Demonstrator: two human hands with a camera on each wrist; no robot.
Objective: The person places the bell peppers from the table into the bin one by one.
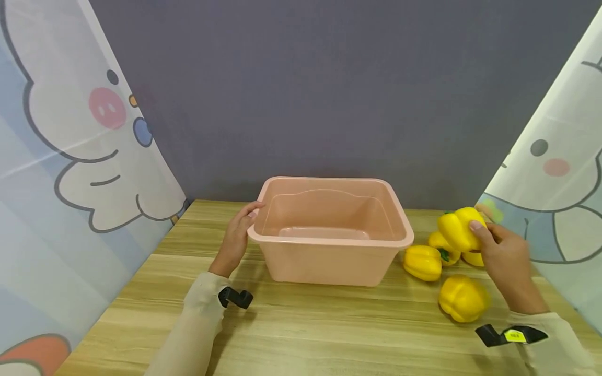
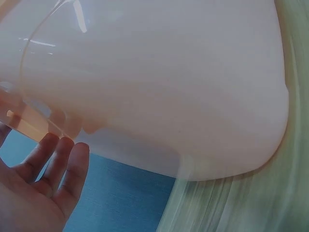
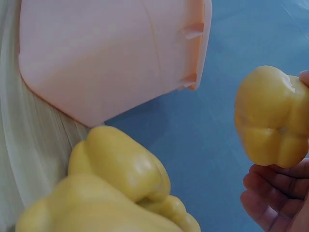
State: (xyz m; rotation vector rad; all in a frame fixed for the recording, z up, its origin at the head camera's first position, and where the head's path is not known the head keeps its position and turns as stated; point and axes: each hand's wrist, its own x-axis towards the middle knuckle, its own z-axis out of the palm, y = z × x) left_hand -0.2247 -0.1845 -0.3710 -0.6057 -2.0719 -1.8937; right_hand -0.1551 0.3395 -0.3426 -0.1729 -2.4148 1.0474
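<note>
A pink plastic tub (image 1: 329, 263) stands upright on the table, its inside bare in the head view. My left hand (image 1: 237, 235) holds the tub's left rim, and its fingers (image 2: 72, 169) meet the outer wall just under the lip in the left wrist view. To the right of the tub, my right hand (image 1: 508, 256) grips a yellow bell pepper (image 1: 458, 230) between thumb and fingers, raised above other peppers. The held pepper (image 3: 270, 116) shows its lobed end in the right wrist view.
Several more yellow bell peppers lie right of the tub: one beside its wall (image 1: 423, 262), one nearer the front (image 1: 464, 298), others partly hidden under the right hand. A grey wall (image 1: 329, 94) rises behind the wooden table (image 1: 305, 329); cartoon-printed sheets (image 1: 70, 209) flank both sides.
</note>
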